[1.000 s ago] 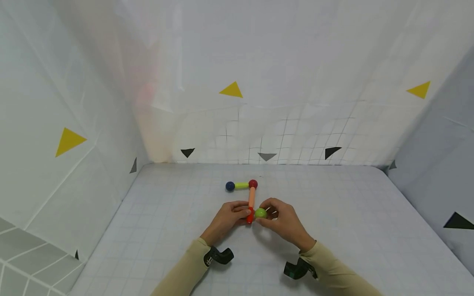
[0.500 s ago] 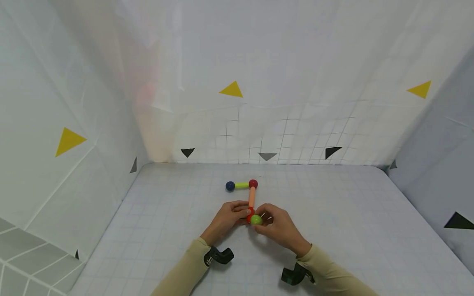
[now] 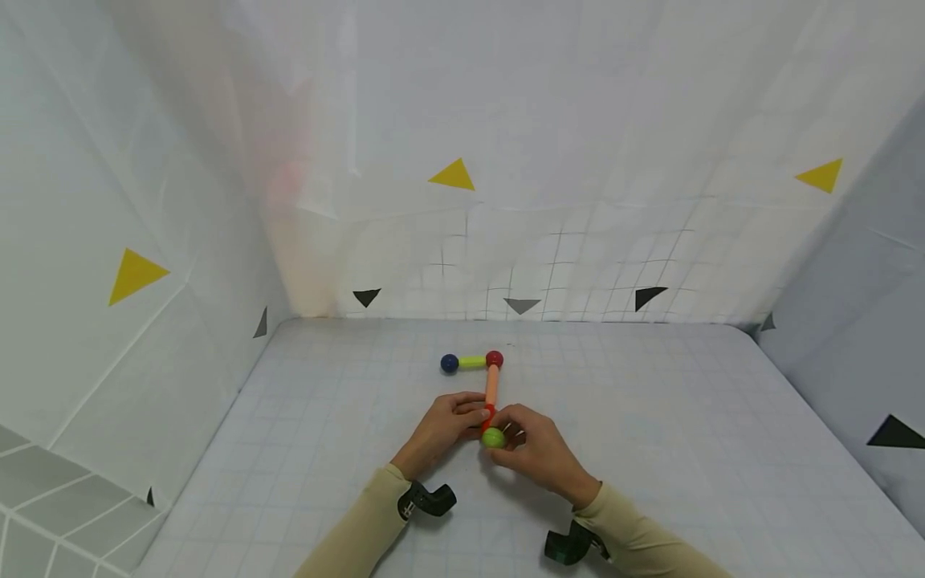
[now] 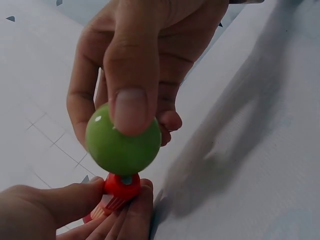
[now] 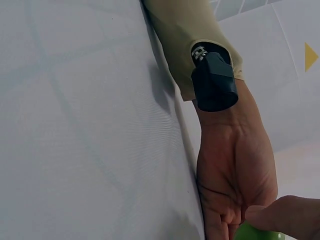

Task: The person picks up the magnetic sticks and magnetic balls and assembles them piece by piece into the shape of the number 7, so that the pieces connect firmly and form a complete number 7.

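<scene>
My left hand point(image 3: 439, 429) rests low on the table and pinches a red rod point(image 4: 121, 187) between thumb and fingers. The thumb and fingers of my right hand point(image 3: 538, 449) grip a shiny green ball point(image 4: 122, 150). In the left wrist view the ball sits against the rod's near end, apparently touching it. A peach rod point(image 3: 492, 385) runs from the red piece away to a dark red ball point(image 3: 495, 359). From there a yellow-green rod point(image 3: 473, 362) leads left to a dark blue ball point(image 3: 450, 364). My left fingers partly hide the red rod.
The pieces lie on a white table point(image 3: 347, 377) with a faint grid. Pale sheets with yellow and black triangles stand behind it and at both sides. A dark wrist camera point(image 3: 435, 499) sits on my left cuff, another point(image 3: 567, 546) on my right.
My right hand has moved left and toward me, bringing the green ball from beside the red rod to its near end. The left hand and the joined pieces have stayed in place.
</scene>
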`<control>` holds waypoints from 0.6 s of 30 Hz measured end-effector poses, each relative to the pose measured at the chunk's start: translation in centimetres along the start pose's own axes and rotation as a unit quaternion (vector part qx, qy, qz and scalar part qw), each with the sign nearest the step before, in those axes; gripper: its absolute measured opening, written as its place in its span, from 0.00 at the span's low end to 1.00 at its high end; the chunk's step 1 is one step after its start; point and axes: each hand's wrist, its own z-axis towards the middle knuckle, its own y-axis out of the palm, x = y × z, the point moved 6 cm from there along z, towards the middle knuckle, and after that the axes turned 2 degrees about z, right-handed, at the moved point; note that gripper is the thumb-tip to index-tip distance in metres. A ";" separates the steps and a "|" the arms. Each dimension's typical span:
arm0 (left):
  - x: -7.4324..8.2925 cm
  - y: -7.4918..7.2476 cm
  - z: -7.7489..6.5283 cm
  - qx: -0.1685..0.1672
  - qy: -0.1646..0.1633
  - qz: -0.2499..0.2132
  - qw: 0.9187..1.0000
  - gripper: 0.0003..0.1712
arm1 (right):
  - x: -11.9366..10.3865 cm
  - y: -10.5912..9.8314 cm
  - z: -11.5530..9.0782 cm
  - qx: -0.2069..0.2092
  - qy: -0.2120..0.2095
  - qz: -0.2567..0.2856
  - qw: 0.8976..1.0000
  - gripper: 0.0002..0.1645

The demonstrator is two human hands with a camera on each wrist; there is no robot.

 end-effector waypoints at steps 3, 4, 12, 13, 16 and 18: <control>0.0 0.0 0.0 0.002 -0.002 0.000 1.000 0.26 | 0.1 0.3 0.0 -0.002 -0.007 -0.004 1.000 0.22; 0.0 0.0 0.0 0.003 -0.002 0.000 1.000 0.26 | 0.1 0.4 -0.1 -0.003 -0.009 -0.005 1.000 0.21; 0.1 0.0 -0.1 0.002 -0.003 0.002 1.000 0.26 | 0.1 0.9 -0.2 0.003 -0.022 -0.020 1.000 0.22; 0.1 0.0 -0.2 0.001 -0.002 0.001 1.000 0.26 | 0.1 1.0 -0.2 0.003 -0.023 -0.022 0.999 0.22; 0.1 0.0 -0.1 -0.001 0.000 0.000 1.000 0.26 | 0.1 1.2 -0.2 0.006 -0.031 -0.033 0.999 0.23; 0.1 0.0 -0.1 -0.002 0.000 -0.001 1.000 0.26 | 0.0 1.2 -0.2 0.008 -0.036 -0.039 0.999 0.23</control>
